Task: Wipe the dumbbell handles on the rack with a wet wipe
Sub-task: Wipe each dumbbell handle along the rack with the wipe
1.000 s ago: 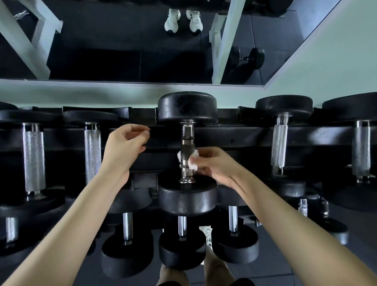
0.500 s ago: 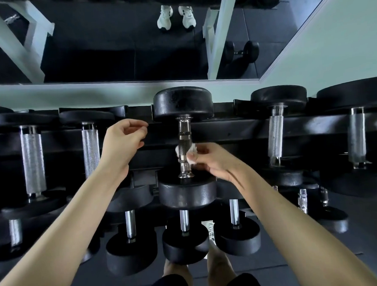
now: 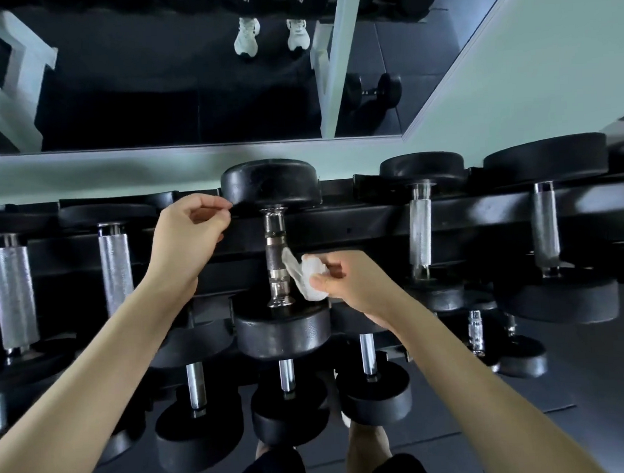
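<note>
White wipe (image 3: 307, 277), pinched by the right hand (image 3: 349, 281), had come off the handle (image 3: 276, 254), so that one looked done; left hand (image 3: 189, 237) hovered, fingers (image 3: 207, 202) loosely curled, empty.

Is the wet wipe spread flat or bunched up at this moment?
Bunched up. The wet wipe is a crumpled wad pinched in the right hand, one loose flap trailing beside the centre dumbbell's handle.
</note>
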`<move>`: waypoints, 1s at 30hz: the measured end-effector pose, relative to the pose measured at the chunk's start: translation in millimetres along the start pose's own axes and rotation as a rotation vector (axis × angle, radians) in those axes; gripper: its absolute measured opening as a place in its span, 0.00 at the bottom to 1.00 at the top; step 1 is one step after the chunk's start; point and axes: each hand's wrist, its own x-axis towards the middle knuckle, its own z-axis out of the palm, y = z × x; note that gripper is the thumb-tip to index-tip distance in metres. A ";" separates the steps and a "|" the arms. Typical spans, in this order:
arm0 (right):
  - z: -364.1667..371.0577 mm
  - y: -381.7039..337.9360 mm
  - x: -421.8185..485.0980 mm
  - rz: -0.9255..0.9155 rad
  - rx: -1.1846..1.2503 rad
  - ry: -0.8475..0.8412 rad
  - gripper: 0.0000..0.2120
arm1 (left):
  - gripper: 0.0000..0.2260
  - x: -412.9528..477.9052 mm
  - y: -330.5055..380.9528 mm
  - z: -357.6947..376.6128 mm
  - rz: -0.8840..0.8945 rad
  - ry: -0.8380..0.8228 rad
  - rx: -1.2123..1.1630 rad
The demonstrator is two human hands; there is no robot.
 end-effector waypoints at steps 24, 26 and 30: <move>-137.9 78.0 15.3 -0.019 0.007 0.329 0.10 | 0.09 -94.5 11.2 211.0 -0.089 0.055 0.061; -131.7 89.7 4.2 0.012 -0.083 0.279 0.12 | 0.06 -94.4 4.8 209.2 -0.142 -0.044 0.236; -129.8 87.5 7.2 0.010 -0.082 0.321 0.10 | 0.22 -95.3 -9.7 202.7 -0.252 -0.238 0.452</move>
